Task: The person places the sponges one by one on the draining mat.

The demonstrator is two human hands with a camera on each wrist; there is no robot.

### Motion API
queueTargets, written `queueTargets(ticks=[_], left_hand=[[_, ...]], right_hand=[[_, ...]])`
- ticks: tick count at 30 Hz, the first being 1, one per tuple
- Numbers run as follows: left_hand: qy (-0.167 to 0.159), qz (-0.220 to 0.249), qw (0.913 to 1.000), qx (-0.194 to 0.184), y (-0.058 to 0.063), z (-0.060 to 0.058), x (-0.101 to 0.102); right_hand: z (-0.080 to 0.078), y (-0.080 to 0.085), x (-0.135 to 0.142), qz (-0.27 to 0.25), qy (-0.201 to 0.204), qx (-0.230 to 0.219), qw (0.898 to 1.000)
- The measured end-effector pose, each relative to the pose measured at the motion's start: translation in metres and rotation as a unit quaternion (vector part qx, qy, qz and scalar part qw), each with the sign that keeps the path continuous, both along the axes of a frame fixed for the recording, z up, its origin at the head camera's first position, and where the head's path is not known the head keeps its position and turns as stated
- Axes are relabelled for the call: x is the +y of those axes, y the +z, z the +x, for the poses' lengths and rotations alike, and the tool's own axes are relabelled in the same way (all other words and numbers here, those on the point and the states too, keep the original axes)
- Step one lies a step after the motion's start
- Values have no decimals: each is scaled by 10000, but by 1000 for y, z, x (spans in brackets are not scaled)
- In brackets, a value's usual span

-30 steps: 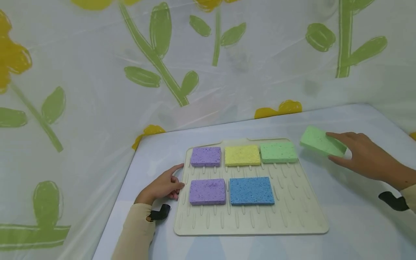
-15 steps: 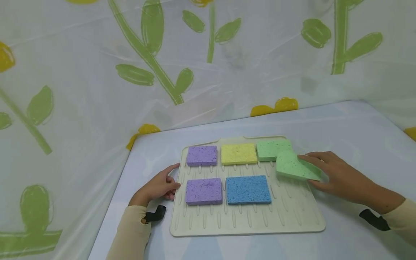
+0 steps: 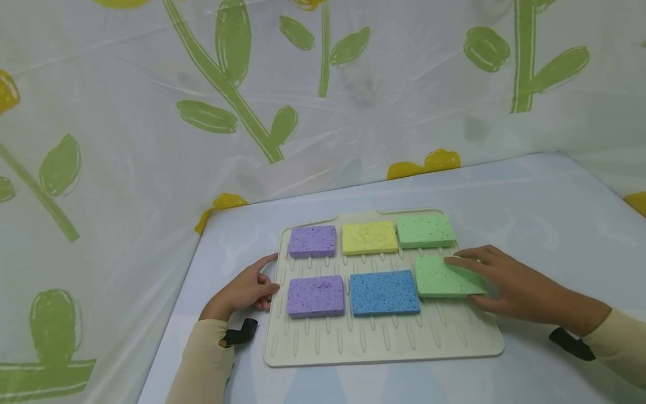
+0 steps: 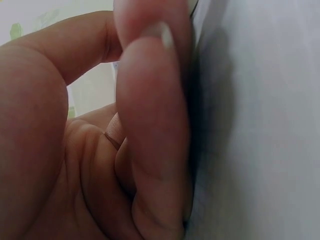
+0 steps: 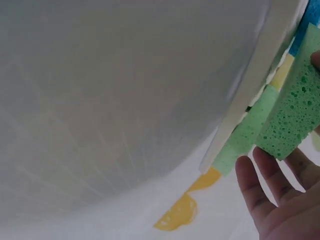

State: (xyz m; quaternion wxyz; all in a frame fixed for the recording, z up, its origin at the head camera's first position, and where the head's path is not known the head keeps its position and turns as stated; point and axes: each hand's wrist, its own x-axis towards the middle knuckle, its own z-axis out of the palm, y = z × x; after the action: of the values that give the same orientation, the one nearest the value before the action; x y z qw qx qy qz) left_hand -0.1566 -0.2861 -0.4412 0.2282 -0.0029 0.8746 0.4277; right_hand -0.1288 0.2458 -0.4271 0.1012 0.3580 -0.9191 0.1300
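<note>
My right hand (image 3: pixel 515 283) grips a light green sponge (image 3: pixel 444 276) by its right end, thumb on the near side and fingers on the far side. In the right wrist view, this porous sponge (image 5: pixel 295 107) is tilted close over the mat. It overlaps the right part of the cream ribbed drying mat (image 3: pixel 383 342), just right of a blue sponge (image 3: pixel 384 293). Beside the mat's left edge lies my left hand (image 3: pixel 244 292), its straight index fingertip and thumb tip touching that edge. Its other fingers (image 4: pixel 152 110) are curled under, low on the table.
Along the mat's back row lie a purple sponge (image 3: pixel 312 241), a yellow sponge (image 3: pixel 369 237) and another green sponge (image 3: pixel 425 230). A second purple sponge (image 3: pixel 315 296) is left of the blue one. Behind the pale table (image 3: pixel 535 185) hangs a flower-patterned curtain (image 3: pixel 404 112).
My right hand has carried the green sponge from beyond the mat's right side, leftward and nearer, to over the mat beside the blue sponge. My left hand stays at the mat's edge.
</note>
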Motion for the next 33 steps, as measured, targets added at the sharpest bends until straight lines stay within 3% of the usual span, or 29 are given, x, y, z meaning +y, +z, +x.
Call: queueTargets(ticks=[9, 15, 17, 19, 21, 22, 24, 26, 27, 29, 33], left_hand=[[161, -24, 9999, -10, -1, 5, -1], [148, -51, 9999, 17, 0, 6, -6], [216, -176, 9994, 184, 3, 6, -6], [415, -425, 9964, 601, 8, 6, -5], [600, -1014, 9843, 1312, 15, 8, -3], [677, -1409, 9729, 1703, 18, 9, -2], [697, -2319, 9406, 2381, 26, 11, 0], [607, -3155, 9066, 2736, 33, 12, 1], [515, -3424, 8954, 2800, 35, 11, 1], [356, -3790, 8827, 2756, 37, 8, -1], [250, -4052, 8809, 2432, 33, 2, -10]], right_hand=[[-5, -5, -1, 85, 252, -111, 9996], [-7, -4, -4, 114, 208, -672, 9975], [-7, -1, -3, 85, 10, -825, 9966], [-10, 4, 0, -14, -261, -764, 9967], [-16, 11, 4, -120, -619, -470, 9969], [-21, 14, 7, -181, -774, -300, 9964], [-31, 19, 10, -249, -1027, 83, 9944], [-42, 24, 13, -111, -1312, 341, 9907], [-49, 26, 13, -2, -1418, 421, 9890], [-61, 29, 12, 236, -1651, 367, 9853], [-84, 30, 9, 718, -1976, -262, 9773]])
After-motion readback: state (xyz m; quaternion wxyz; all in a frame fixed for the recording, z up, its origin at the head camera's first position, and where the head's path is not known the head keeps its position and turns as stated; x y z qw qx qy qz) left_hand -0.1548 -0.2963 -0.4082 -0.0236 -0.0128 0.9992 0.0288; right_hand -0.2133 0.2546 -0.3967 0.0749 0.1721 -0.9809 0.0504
